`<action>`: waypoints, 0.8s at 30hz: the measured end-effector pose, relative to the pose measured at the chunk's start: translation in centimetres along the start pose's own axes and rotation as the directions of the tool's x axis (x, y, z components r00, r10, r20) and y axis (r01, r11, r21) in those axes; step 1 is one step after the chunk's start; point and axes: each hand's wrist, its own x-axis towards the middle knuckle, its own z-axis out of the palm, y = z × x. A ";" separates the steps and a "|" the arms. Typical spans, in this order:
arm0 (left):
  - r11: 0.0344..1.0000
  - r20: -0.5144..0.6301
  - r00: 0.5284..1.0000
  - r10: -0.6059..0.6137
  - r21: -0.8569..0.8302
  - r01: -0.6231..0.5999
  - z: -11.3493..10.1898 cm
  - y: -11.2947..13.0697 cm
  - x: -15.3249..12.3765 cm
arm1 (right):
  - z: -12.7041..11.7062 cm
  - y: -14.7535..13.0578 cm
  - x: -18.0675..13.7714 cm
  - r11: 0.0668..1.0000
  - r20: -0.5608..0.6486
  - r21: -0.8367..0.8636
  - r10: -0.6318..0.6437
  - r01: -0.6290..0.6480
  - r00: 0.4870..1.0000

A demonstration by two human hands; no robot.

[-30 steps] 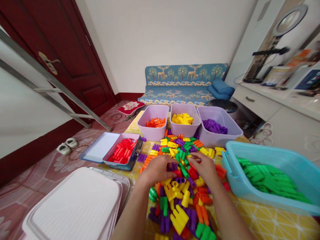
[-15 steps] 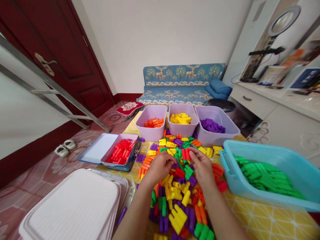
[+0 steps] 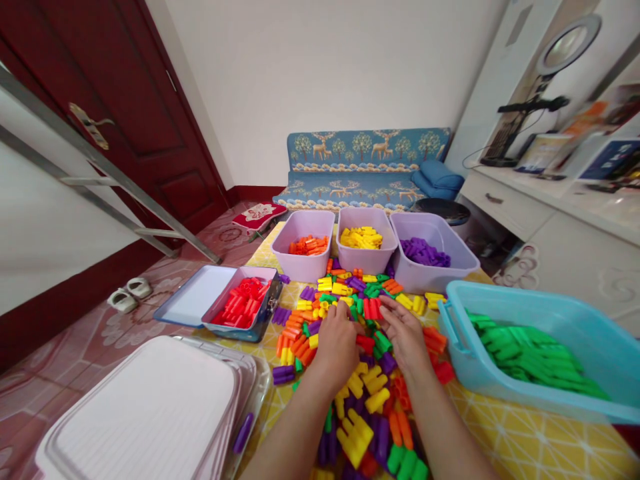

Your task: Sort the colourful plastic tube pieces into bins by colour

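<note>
A heap of plastic tube pieces (image 3: 350, 373) in red, orange, yellow, green and purple covers the yellow tablecloth (image 3: 530, 447). My left hand (image 3: 339, 343) lies on the middle of the heap, fingers curled down among the pieces. My right hand (image 3: 406, 337) rests just beside it to the right, fingers bent over red and green pieces. What either hand grips is hidden by the fingers. A red piece (image 3: 365, 343) shows between the two hands.
Three lilac bins stand at the back with orange (image 3: 302, 245), yellow (image 3: 363, 237) and purple (image 3: 425, 252) pieces. A tin with red pieces (image 3: 240, 303) lies at left, a blue tub of green pieces (image 3: 530, 357) at right, white lids (image 3: 145, 413) at front left.
My left hand has slid right, closer to my right hand, and both sit slightly farther into the heap. Pieces at the left of the heap are now uncovered.
</note>
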 end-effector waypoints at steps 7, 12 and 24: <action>0.760 -0.200 0.951 -0.234 -0.648 0.050 0.4 -2.1 1.2 | -0.1 -0.8 0.0 0.985 0.003 0.094 -0.145 0.144 0.989; -0.037 0.166 0.943 -0.287 -0.986 0.162 0.2 -2.0 1.6 | 1.4 -2.1 -1.4 0.991 0.132 0.005 -0.136 0.136 0.982; -0.322 0.373 0.925 -0.077 -0.887 0.331 -0.8 -1.3 0.5 | 2.4 -2.1 -2.3 0.780 0.334 -0.404 -0.361 0.478 0.871</action>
